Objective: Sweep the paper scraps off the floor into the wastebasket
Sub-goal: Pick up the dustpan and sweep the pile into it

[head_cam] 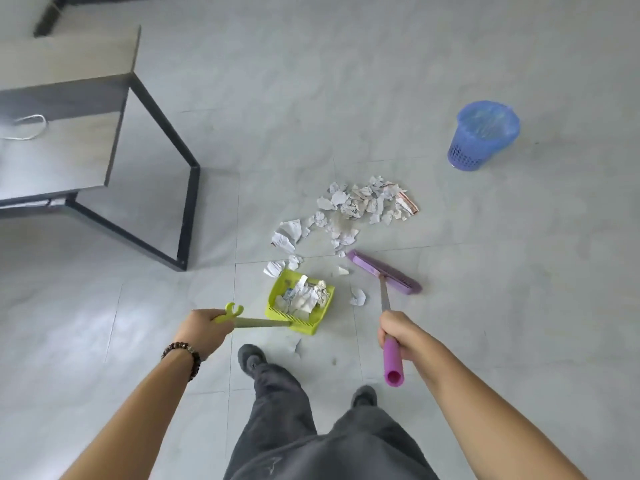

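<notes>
Far left: dark-framed table (69,81), white cord loop (29,128) under its top.

Left hand (204,329), beaded bracelet (183,355) at the wrist, fingers wrapped round the green dustpan handle (256,322).

Dustpan (304,326) on the tiles just ahead of the person's feet, several crumpled scraps (304,296) already in it.

Main pile of paper scraps (363,202) on the floor beyond the pan, loose bits trailing back toward it.

Purple broom head (384,271) down on the floor, right of the pan, near edge of the pile.

Right hand (398,332) fisted round the broom handle (393,362).

Far right: blue wastebasket (467,150), upright, bag-lined, well apart from the pile.
</notes>
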`<state>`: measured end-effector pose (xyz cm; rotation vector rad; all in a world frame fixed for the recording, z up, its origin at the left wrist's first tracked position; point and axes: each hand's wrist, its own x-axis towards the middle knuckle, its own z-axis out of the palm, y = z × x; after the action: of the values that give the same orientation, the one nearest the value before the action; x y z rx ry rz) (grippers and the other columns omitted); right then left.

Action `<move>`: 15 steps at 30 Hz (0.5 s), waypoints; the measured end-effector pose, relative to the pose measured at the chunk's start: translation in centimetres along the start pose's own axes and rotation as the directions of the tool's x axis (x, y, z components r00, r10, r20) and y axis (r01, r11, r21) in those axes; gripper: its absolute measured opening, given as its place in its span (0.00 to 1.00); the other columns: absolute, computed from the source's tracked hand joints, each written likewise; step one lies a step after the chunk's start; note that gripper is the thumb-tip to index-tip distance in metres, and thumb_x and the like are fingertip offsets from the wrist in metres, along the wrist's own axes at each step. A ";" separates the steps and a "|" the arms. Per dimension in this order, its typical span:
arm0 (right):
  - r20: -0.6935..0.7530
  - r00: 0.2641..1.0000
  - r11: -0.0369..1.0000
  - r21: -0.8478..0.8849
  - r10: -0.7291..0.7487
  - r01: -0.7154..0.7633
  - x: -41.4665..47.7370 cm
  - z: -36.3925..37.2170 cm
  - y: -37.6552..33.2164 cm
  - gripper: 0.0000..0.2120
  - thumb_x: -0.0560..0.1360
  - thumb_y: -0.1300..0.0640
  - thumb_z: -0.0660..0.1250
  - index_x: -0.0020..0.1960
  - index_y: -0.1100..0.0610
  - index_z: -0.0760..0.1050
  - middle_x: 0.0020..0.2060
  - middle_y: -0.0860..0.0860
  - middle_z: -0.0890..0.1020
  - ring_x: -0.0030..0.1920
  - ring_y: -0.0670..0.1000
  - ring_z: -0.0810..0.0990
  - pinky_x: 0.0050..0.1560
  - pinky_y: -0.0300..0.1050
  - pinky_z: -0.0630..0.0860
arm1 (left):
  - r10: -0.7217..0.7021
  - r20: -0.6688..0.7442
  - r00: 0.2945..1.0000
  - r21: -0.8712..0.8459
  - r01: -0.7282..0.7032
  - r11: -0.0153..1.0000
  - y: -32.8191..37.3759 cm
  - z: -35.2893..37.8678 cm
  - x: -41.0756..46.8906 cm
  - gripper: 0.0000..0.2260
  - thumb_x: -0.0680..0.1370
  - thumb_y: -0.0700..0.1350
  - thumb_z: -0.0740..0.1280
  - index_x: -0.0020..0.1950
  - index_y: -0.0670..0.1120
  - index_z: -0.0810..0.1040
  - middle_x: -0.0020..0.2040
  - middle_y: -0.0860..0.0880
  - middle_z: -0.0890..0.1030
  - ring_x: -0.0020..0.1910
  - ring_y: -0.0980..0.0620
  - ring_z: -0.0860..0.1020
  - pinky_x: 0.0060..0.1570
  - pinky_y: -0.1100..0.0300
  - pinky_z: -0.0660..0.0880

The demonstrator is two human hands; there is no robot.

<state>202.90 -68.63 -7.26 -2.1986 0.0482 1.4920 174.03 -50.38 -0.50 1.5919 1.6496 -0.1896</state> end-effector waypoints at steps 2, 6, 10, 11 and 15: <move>0.019 1.000 1.000 0.002 0.004 -0.004 -0.3 0.5 0.9 0.13 0.71 0.68 0.51 0.32 0.64 0.70 0.26 0.58 0.73 0.29 0.56 0.73 0.33 0.42 0.72 | -0.030 -0.023 0.999 -0.030 0.030 0.999 -1.6 0.1 -2.4 0.06 0.75 0.44 0.68 0.46 0.50 0.84 0.26 0.51 0.67 0.24 0.49 0.62 0.24 0.65 0.59; 0.018 1.000 1.000 0.006 -0.012 0.012 -0.5 0.5 2.2 0.12 0.72 0.66 0.51 0.34 0.63 0.69 0.27 0.57 0.72 0.29 0.55 0.71 0.32 0.42 0.70 | -0.036 -0.041 0.999 0.017 0.037 0.999 -5.2 -0.5 -5.5 0.08 0.74 0.46 0.68 0.45 0.44 0.85 0.25 0.52 0.64 0.24 0.50 0.60 0.24 0.65 0.57; -0.015 0.999 0.997 0.059 -0.046 0.047 -0.4 0.7 2.9 0.12 0.76 0.64 0.52 0.35 0.62 0.67 0.20 0.55 0.70 0.25 0.54 0.69 0.29 0.41 0.68 | -0.039 -0.021 0.999 0.081 0.041 0.996 -8.0 -1.6 -7.4 0.06 0.74 0.44 0.68 0.44 0.49 0.85 0.28 0.50 0.68 0.25 0.49 0.63 0.25 0.63 0.59; -0.027 0.998 0.996 0.072 -0.052 0.053 -0.6 0.9 3.1 0.12 0.75 0.64 0.52 0.35 0.61 0.67 0.19 0.55 0.70 0.25 0.54 0.69 0.28 0.42 0.68 | -0.043 -0.011 0.999 0.090 0.044 0.995 -8.8 -1.9 -7.7 0.07 0.75 0.43 0.67 0.44 0.49 0.85 0.28 0.50 0.69 0.25 0.50 0.64 0.24 0.64 0.60; -0.074 0.997 0.995 0.095 -0.034 0.041 -1.6 2.8 4.5 0.12 0.74 0.65 0.53 0.34 0.61 0.68 0.18 0.54 0.70 0.24 0.53 0.69 0.28 0.42 0.67 | -0.057 0.013 0.998 0.135 0.055 0.989 -12.7 -3.1 -8.5 0.07 0.74 0.42 0.67 0.45 0.50 0.85 0.28 0.50 0.72 0.24 0.50 0.66 0.25 0.65 0.63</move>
<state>198.54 -71.80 -8.34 -2.1642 0.1002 1.3607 160.27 -57.40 1.60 1.6393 1.7001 -0.3494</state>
